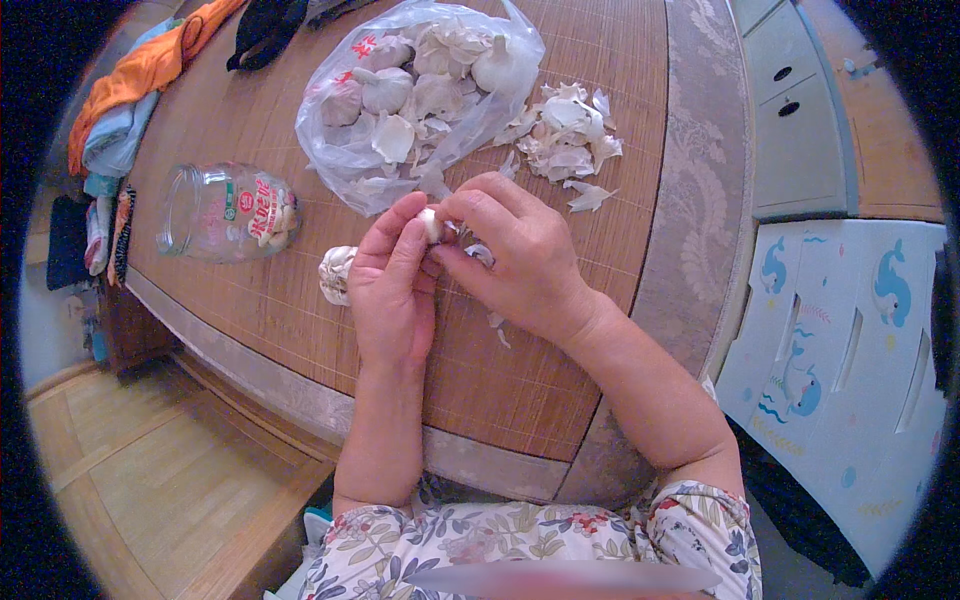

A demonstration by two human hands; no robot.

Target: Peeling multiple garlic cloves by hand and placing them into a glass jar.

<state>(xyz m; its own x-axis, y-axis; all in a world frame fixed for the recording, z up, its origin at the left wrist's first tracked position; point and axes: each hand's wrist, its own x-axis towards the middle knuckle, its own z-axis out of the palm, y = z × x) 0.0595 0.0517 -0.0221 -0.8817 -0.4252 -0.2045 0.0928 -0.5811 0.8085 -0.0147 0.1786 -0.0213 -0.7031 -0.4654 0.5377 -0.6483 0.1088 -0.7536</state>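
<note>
Between the thumb and fingers of my left hand [394,277] is a pale garlic clove [430,225]. My right hand [510,251] pinches at the clove's right side with thumb and fingertips; bits of skin show beneath it. A garlic bulb [337,274] rests on the mat just left of my left hand, partly hidden by it. Beyond my hands lies an open clear plastic bag [315,146] with several whole garlic bulbs [387,91] and loose skins in it. To the left, a clear jar [199,214] lies on its side with several peeled cloves [277,232] near its base.
A heap of garlic skins [566,135] sits right of the bag, with stray flakes [589,196] nearby. The bamboo mat [510,397] has a grey patterned cloth border [690,187]. Clothes [127,97] lie at the far left edge. A drawer unit with whale pictures [840,337] stands at right.
</note>
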